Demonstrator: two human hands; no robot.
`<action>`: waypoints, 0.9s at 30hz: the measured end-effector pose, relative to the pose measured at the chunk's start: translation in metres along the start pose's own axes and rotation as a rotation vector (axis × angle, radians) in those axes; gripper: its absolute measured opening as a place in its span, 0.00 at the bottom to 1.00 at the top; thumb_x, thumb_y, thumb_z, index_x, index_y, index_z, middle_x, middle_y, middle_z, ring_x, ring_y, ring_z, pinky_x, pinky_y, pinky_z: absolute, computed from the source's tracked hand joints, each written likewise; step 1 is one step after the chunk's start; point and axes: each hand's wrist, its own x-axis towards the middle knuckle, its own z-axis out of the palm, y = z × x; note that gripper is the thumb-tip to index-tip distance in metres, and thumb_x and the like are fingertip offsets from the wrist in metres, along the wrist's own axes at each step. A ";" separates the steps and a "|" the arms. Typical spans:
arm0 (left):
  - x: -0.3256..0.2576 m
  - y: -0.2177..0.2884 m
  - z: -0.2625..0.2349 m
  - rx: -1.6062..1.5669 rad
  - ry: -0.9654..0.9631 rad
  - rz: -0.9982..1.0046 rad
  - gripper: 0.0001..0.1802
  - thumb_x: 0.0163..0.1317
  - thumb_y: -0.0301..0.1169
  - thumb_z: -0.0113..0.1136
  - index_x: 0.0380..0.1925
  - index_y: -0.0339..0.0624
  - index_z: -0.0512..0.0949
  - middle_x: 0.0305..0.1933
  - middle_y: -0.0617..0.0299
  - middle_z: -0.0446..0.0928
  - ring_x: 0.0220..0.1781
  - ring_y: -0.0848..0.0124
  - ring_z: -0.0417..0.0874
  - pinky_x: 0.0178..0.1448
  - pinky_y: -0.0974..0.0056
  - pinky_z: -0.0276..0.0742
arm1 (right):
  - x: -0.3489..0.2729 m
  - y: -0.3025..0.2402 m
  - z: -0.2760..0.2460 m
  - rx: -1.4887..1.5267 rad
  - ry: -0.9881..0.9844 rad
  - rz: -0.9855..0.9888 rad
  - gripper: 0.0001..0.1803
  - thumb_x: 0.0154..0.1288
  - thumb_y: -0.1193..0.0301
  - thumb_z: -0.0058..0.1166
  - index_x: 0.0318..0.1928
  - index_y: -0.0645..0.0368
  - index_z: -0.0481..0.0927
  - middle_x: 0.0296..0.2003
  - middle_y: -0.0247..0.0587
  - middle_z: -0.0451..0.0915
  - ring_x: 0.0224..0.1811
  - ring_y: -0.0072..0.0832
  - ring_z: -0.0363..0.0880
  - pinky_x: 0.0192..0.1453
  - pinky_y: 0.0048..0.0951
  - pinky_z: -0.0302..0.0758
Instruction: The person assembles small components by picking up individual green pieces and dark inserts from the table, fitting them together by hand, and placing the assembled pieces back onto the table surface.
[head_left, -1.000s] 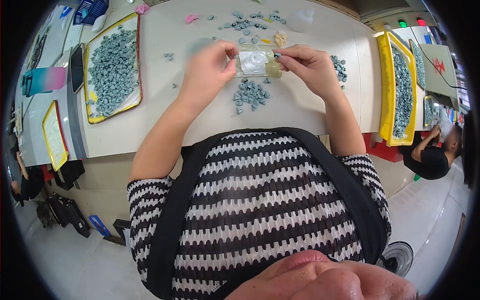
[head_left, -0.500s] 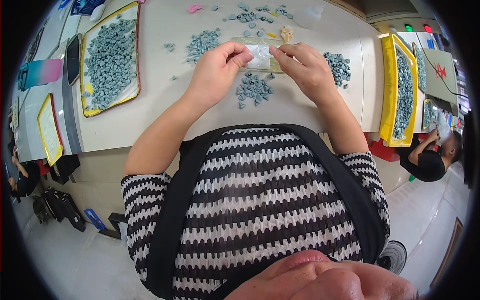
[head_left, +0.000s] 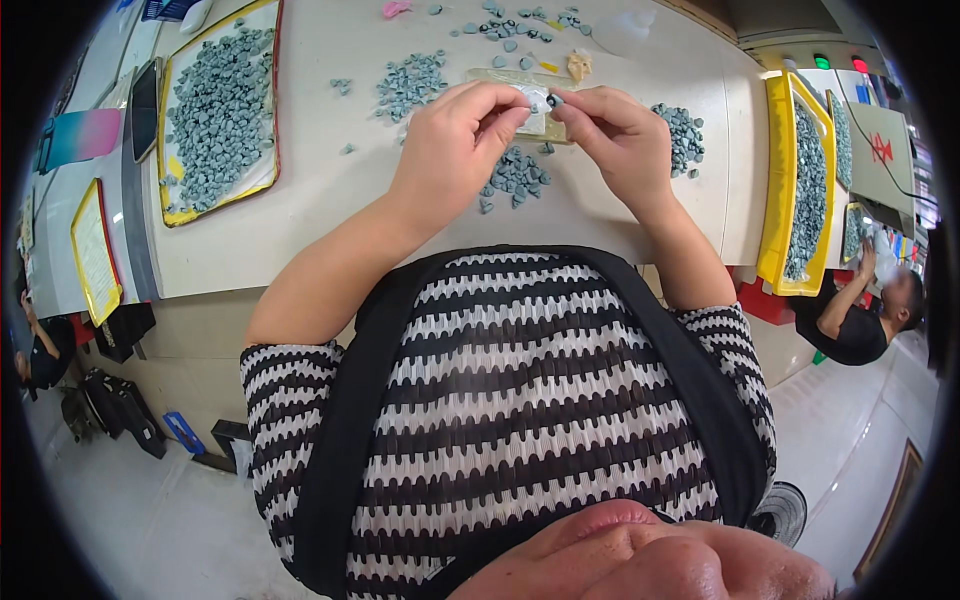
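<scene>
Right grip [head_left: 625, 140]: pinching dark piece [head_left: 555, 101] above block [head_left: 500, 76]. Left grip [head_left: 450, 140]: shifting rightward, now nearing piece; hold unclear. Gap narrowing, work centring on piece. Loose pieces [head_left: 518, 178] lying nearby on worktop [head_left: 330, 215].

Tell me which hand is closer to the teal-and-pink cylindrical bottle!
Left. The left hand is to the right of the bottle; the right hand is farther that way.

We are finding the translucent block [head_left: 492, 75] partly hidden behind the left hand [head_left: 452, 140] and right hand [head_left: 622, 135]. We are judging the dark piece [head_left: 555, 101] in the latter too small to identify. At far left, the picture's edge is cutting off the blue basket [head_left: 168, 9]; at right, a co-worker's head [head_left: 905, 295] is showing blurred.
</scene>
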 end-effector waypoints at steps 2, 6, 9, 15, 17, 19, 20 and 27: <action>-0.001 0.002 0.004 0.027 0.024 0.065 0.08 0.63 0.28 0.60 0.39 0.35 0.79 0.34 0.60 0.79 0.31 0.74 0.78 0.36 0.70 0.74 | -0.002 -0.002 0.002 0.149 -0.010 0.074 0.09 0.61 0.75 0.60 0.42 0.62 0.85 0.32 0.39 0.84 0.32 0.20 0.81 0.36 0.19 0.77; -0.001 0.004 0.007 0.068 0.055 0.107 0.07 0.61 0.26 0.62 0.37 0.35 0.80 0.34 0.60 0.79 0.30 0.75 0.78 0.34 0.71 0.74 | -0.004 -0.004 0.006 0.286 0.003 0.131 0.08 0.63 0.74 0.59 0.42 0.64 0.85 0.32 0.38 0.84 0.35 0.19 0.82 0.38 0.18 0.78; -0.002 0.002 0.009 0.111 0.080 0.140 0.06 0.61 0.25 0.62 0.37 0.35 0.80 0.34 0.60 0.79 0.29 0.75 0.78 0.33 0.71 0.74 | -0.004 -0.006 0.009 0.201 0.052 0.040 0.08 0.61 0.76 0.60 0.41 0.64 0.85 0.32 0.38 0.84 0.33 0.19 0.81 0.36 0.18 0.78; -0.001 0.002 0.008 0.177 0.114 0.216 0.06 0.60 0.24 0.63 0.36 0.34 0.80 0.32 0.58 0.79 0.29 0.72 0.78 0.33 0.70 0.74 | -0.003 -0.009 0.011 -0.072 0.099 -0.188 0.09 0.55 0.81 0.62 0.39 0.63 0.86 0.30 0.38 0.83 0.26 0.18 0.79 0.30 0.18 0.76; 0.000 0.001 0.008 0.197 0.126 0.250 0.06 0.58 0.23 0.63 0.35 0.34 0.80 0.32 0.57 0.79 0.29 0.70 0.78 0.33 0.69 0.75 | -0.003 -0.009 0.012 -0.124 0.116 -0.253 0.10 0.54 0.82 0.62 0.38 0.63 0.86 0.30 0.38 0.83 0.25 0.19 0.79 0.29 0.18 0.76; 0.002 -0.002 0.009 0.306 0.194 0.494 0.07 0.54 0.21 0.65 0.33 0.35 0.79 0.32 0.56 0.79 0.29 0.64 0.79 0.34 0.65 0.75 | -0.002 -0.008 0.013 -0.177 0.133 -0.318 0.10 0.52 0.82 0.63 0.37 0.63 0.86 0.29 0.38 0.83 0.24 0.19 0.79 0.28 0.18 0.76; 0.002 -0.002 0.009 0.305 0.195 0.494 0.07 0.54 0.21 0.65 0.33 0.35 0.79 0.32 0.56 0.79 0.29 0.64 0.79 0.34 0.65 0.75 | -0.002 -0.006 0.015 -0.182 0.159 -0.366 0.10 0.50 0.83 0.63 0.36 0.63 0.86 0.28 0.37 0.83 0.24 0.19 0.79 0.28 0.19 0.76; -0.001 0.005 0.008 0.373 0.181 0.573 0.09 0.50 0.18 0.66 0.33 0.34 0.79 0.32 0.56 0.79 0.32 0.60 0.79 0.37 0.61 0.75 | -0.002 -0.001 0.017 -0.205 0.206 -0.520 0.09 0.47 0.83 0.65 0.32 0.61 0.85 0.26 0.35 0.82 0.25 0.23 0.80 0.29 0.21 0.77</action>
